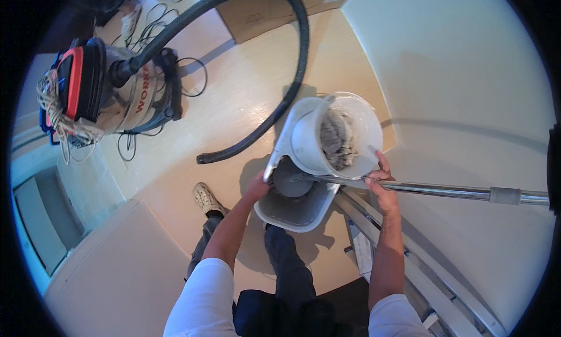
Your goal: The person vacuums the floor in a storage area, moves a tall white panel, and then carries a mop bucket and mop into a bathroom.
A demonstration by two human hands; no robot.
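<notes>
A mop bucket (302, 223) is before me, its white spinner basket (307, 142) over the upper part. Inside the basket lies grey, wet-looking material, perhaps mop fibres. My left hand (257, 186) grips the bucket's left rim. My right hand (382, 183) is at the right side, touching the mop's metal pole (442, 190) and the side of a white tub (370, 113) behind the basket. The round grey mop head (292, 181) sits in the bucket's nearer compartment. Exactly how my right fingers close is partly hidden.
A wet-and-dry vacuum cleaner (127, 91) stands at the upper left, its black hose (302, 43) arching to the floor. Cables lie around it. A cardboard box (263, 17) is at the back against the wall. An aluminium ladder (420, 267) lies at the lower right.
</notes>
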